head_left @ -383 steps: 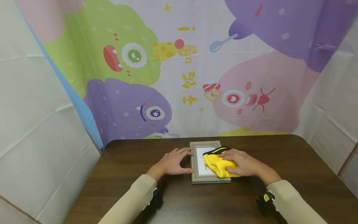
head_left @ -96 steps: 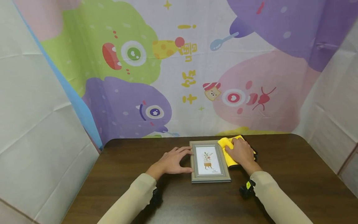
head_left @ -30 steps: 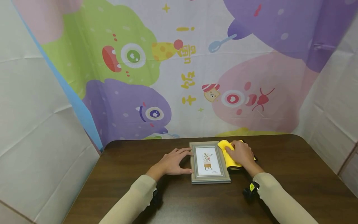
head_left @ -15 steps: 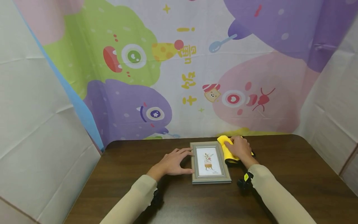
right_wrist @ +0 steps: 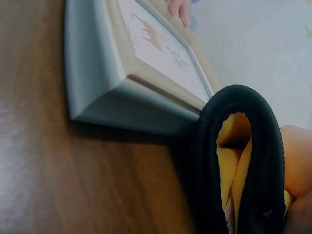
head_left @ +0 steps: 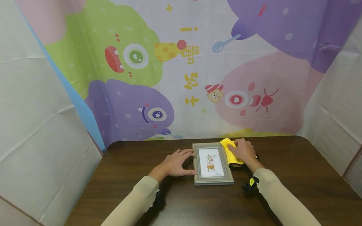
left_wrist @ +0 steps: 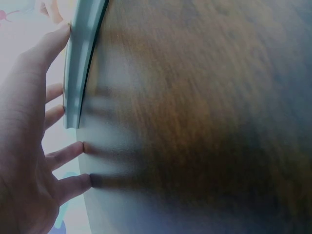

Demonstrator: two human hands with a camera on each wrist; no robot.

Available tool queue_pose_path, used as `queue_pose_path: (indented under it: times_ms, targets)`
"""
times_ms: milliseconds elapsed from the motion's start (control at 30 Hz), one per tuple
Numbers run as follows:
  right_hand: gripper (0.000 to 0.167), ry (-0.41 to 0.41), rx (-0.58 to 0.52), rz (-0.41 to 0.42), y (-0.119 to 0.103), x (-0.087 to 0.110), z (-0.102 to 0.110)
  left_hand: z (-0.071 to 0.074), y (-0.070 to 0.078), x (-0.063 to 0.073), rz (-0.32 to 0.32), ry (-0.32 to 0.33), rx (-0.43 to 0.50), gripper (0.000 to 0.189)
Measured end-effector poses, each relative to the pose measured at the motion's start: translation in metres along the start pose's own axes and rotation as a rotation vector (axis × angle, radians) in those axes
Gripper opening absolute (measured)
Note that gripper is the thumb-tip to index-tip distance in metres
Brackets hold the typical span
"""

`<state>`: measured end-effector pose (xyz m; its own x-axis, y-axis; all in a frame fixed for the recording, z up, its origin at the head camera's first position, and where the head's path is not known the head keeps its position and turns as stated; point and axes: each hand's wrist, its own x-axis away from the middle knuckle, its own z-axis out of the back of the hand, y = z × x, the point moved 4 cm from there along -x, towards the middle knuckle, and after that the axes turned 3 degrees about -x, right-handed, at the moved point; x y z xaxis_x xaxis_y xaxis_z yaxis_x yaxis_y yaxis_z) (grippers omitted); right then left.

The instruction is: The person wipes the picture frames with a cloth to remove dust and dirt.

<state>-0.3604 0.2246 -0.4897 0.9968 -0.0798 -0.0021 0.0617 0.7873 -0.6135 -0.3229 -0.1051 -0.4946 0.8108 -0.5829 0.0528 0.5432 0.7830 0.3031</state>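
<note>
A picture frame with a plant drawing lies flat on the brown table. My left hand rests at its left edge, thumb and fingers spread apart, some fingertips touching the frame's side. In the left wrist view, the thumb of the left hand touches the frame's edge, and two fingers lie past its corner. My right hand grips a yellow cloth with black trim against the frame's right side. The right wrist view shows the folded cloth beside the frame corner; most right fingers are hidden.
The dark wooden table has rounded back corners. Behind it hangs a curtain printed with cartoon monsters. Pale panels stand on both sides.
Earlier, the right hand held the cloth over the picture; the cloth is now at the right side. Lately it shifted slightly away and back along that side. The left hand and frame stay put.
</note>
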Motion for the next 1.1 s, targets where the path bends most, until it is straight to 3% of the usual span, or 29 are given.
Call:
queue_pose_path:
  times_ms: [200, 567, 900, 1100]
  targets:
    - [0.053, -0.006, 0.022, 0.011, 0.002, 0.012, 0.0, -0.001, 0.0, 0.0, -0.007, 0.009, -0.006, 0.08]
    - [0.038, 0.013, -0.006, 0.048, 0.007, 0.036, -0.001, -0.002, -0.001, 0.0, -0.007, 0.009, 0.004, 0.081]
    - [0.036, 0.016, -0.018, 0.073, 0.007, 0.06, 0.002, -0.002, -0.001, -0.001, -0.001, 0.005, 0.007, 0.079]
    - [0.036, 0.005, -0.011, 0.079, 0.007, 0.065, 0.003, -0.003, 0.0, -0.001, 0.001, 0.007, 0.005, 0.079]
